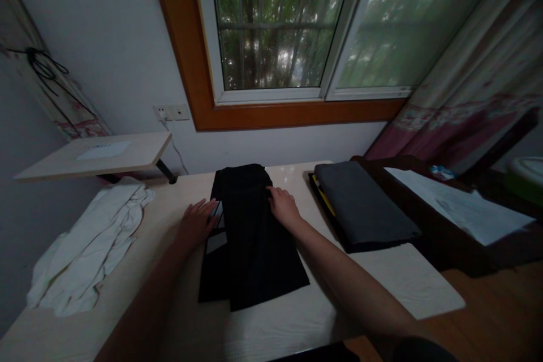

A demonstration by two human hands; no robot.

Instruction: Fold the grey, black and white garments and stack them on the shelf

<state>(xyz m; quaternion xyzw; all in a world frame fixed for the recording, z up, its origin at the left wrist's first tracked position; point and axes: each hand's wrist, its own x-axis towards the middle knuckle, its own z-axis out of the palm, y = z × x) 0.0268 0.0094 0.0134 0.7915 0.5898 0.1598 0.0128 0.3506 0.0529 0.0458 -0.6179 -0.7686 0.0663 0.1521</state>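
A folded black garment (258,237) lies lengthwise on the pale wooden table (263,331) in front of me. Pale grey-white patches show along its left layer. My left hand (198,219) rests at the garment's left edge, fingers stretched out and touching the cloth beside a pale patch. On the opposite side, my right hand (285,206) lies against the upper right edge, its fingers apart and their tips on the fabric. The garment's exact kind cannot be made out from its folded shape.
A crumpled white cloth (91,243) lies at the left, beneath a small raised shelf (97,155). To the right sits a stack of folded dark grey clothing (365,203). Farther right, a paper sheet (458,203) rests on dark furniture. A window (280,22) is behind the table.
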